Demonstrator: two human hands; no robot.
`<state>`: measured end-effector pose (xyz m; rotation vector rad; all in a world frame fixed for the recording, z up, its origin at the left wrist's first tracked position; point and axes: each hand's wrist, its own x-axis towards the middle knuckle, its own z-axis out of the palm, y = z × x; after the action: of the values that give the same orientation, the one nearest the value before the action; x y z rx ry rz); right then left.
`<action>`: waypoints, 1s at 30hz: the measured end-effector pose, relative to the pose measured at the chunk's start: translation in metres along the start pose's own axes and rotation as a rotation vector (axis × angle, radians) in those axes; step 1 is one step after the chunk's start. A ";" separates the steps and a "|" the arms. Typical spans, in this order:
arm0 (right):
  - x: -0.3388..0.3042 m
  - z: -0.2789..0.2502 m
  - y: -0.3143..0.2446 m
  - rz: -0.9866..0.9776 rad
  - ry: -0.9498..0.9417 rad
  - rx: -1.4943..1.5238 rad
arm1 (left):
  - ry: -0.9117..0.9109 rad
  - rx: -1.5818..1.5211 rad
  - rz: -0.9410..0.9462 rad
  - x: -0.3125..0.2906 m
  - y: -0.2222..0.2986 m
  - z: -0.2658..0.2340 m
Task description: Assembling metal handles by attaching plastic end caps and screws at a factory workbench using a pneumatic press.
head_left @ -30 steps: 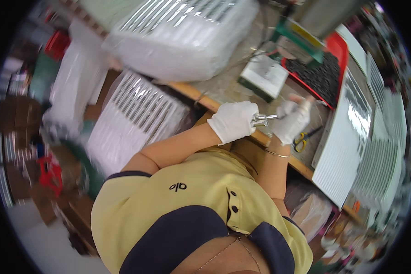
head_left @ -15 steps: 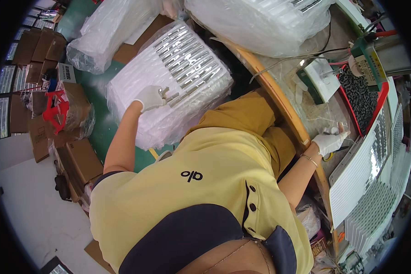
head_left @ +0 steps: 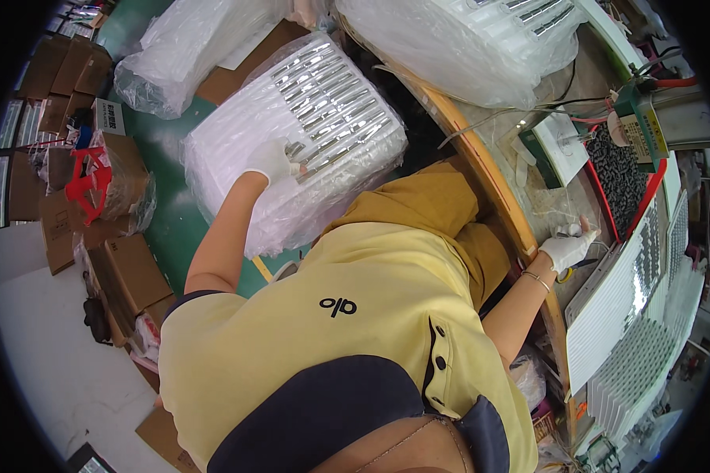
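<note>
My left hand (head_left: 273, 161), in a white glove with bare fingertips, is closed at the end of the rows in a white foam tray (head_left: 233, 158) wrapped in clear plastic. A small shiny metal piece (head_left: 294, 149) shows at its fingers. Several shiny metal tubes (head_left: 331, 102) lie side by side in the tray. My right hand (head_left: 565, 251), gloved the same way, is over the workbench (head_left: 521, 193) with fingers curled together. What it holds, if anything, is too small to make out. Scissors with yellow handles (head_left: 565, 275) lie beside that wrist.
On the bench stand a red-edged bin of small black parts (head_left: 619, 173) and a green-and-white box-shaped device (head_left: 558, 150). White ribbed trays (head_left: 615, 303) lean at the right. A plastic-wrapped stack (head_left: 465, 47) sits at the far edge. Cardboard boxes (head_left: 134, 264) are piled at left.
My left hand has moved a little right, up against the end of the nearest tubes. My right hand's fingers have drawn in slightly, at nearly the same place.
</note>
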<state>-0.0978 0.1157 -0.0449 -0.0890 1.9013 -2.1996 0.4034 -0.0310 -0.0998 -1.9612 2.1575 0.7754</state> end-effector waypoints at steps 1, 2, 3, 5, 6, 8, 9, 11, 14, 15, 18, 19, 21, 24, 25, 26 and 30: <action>0.000 0.000 -0.001 0.000 -0.001 0.002 | 0.002 0.000 0.000 0.003 -0.001 0.001; 0.000 0.000 -0.002 0.001 0.010 -0.008 | 0.058 -0.036 -0.016 0.006 0.000 0.003; -0.001 0.001 -0.003 0.004 0.019 -0.019 | 0.114 -0.071 -0.035 0.008 0.001 0.005; 0.001 0.002 -0.001 0.020 0.020 0.001 | 0.142 -0.041 -0.030 0.014 0.002 0.011; -0.001 0.004 -0.004 0.014 0.028 -0.023 | 0.169 -0.010 -0.018 0.018 0.002 0.015; 0.000 0.004 -0.003 0.010 0.035 -0.049 | 0.308 -0.082 0.011 0.018 -0.003 0.028; 0.001 0.003 -0.001 0.022 0.023 -0.020 | 0.448 -0.158 0.043 0.017 -0.002 0.030; 0.003 0.001 0.000 0.033 0.010 0.010 | 0.506 -0.113 0.038 0.018 0.003 0.033; 0.001 0.005 -0.002 0.027 0.024 -0.014 | 0.642 -0.031 0.026 0.025 0.000 0.036; -0.002 0.008 -0.005 0.037 0.042 -0.010 | 0.719 -0.004 0.022 0.029 -0.003 0.041; -0.002 0.008 -0.005 0.049 0.046 0.004 | 0.747 -0.196 -0.088 0.048 -0.021 0.052; -0.002 0.007 -0.004 0.055 0.032 0.015 | 0.746 -0.195 -0.090 0.055 -0.026 0.057; 0.000 0.006 -0.004 0.054 0.030 0.017 | 0.950 -0.563 -0.106 0.063 -0.029 0.063; -0.004 0.008 -0.005 0.040 0.033 0.008 | 0.982 -0.495 -0.137 0.064 -0.023 0.060; -0.005 0.008 -0.006 0.029 0.034 -0.005 | 0.979 -0.497 -0.134 0.061 -0.018 0.056; -0.004 0.005 -0.005 0.028 0.037 -0.005 | 0.914 -0.512 -0.152 0.056 -0.014 0.051; 0.003 0.003 0.001 0.073 0.004 0.043 | 0.830 -0.511 -0.108 0.047 -0.023 0.056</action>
<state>-0.1005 0.1120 -0.0457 -0.0075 1.8281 -2.1927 0.4050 -0.0488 -0.1750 -3.0672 2.3539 0.5896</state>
